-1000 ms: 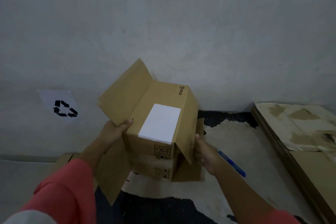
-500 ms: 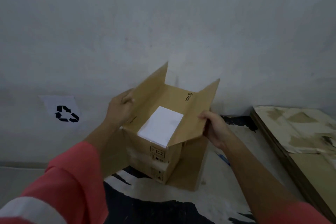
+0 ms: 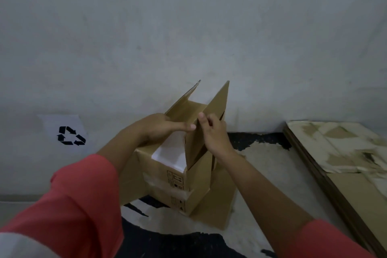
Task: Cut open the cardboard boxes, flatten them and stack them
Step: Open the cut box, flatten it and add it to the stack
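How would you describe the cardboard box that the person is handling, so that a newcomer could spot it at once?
Find the grey plastered wall; at its foot, two brown cardboard boxes stand stacked. It is the upper brown cardboard box, with the left hand and right hand on its raised flaps. Unlike the lower brown cardboard box, it shows a white rectangular label on top.
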